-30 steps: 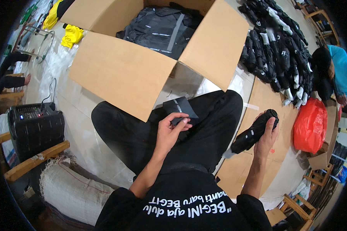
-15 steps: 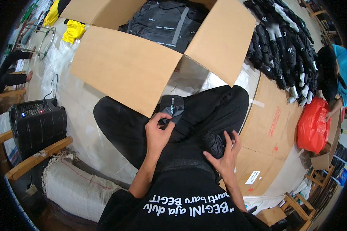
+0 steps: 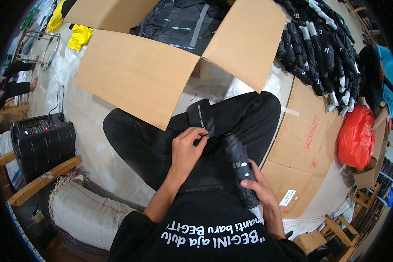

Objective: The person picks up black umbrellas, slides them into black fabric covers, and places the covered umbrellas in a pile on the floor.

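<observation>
My left hand [image 3: 187, 147] pinches the lower end of a flat black fabric sleeve [image 3: 199, 114] with pale printing, above my crossed legs. In my right hand [image 3: 263, 188] is a folded black umbrella [image 3: 237, 158], the fingers and thumb wrapped around its lower part. It lies slanted over my lap, with its top end close to the sleeve but apart from it. A whitish handle [image 3: 256, 213] shows below that hand. In front of me stands an open cardboard box [image 3: 135, 72] containing black printed fabric pieces [image 3: 179, 26].
Many folded black umbrellas [image 3: 321, 56] are heaped at the far right. Flat cardboard [image 3: 303, 144] lies beside my right knee, near a red plastic bag [image 3: 356, 137] that another person's hand [image 3: 378, 122] touches. To the left are a black speaker [image 3: 43, 139] and a woven sack [image 3: 89, 209].
My right hand has closed around the umbrella, which now lies lengthwise with its side showing. My left hand has moved slightly right with the sleeve, which has tilted.
</observation>
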Demonstrator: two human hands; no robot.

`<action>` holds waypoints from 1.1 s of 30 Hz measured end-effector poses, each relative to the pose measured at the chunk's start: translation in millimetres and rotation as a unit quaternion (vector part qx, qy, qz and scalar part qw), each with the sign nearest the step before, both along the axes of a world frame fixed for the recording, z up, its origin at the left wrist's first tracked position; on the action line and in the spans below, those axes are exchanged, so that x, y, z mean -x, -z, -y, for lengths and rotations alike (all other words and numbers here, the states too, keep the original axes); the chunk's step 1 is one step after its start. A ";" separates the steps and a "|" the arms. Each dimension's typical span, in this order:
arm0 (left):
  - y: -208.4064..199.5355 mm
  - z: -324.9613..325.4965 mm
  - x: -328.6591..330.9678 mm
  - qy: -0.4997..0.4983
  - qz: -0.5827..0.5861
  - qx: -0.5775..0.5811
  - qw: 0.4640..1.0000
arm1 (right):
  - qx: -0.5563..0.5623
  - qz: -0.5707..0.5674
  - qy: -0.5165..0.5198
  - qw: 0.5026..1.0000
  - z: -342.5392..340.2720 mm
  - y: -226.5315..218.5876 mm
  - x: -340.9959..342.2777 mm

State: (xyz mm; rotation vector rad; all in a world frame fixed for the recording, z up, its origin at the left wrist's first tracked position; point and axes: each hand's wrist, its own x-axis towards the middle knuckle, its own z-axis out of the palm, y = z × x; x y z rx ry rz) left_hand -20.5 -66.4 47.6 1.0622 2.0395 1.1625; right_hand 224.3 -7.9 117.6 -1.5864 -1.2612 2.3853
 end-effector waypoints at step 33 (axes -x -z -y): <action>-14.1 -9.7 -33.1 0.044 0.135 -0.023 0.990 | -0.102 0.052 -0.130 0.985 -1.5 15.0 -1.2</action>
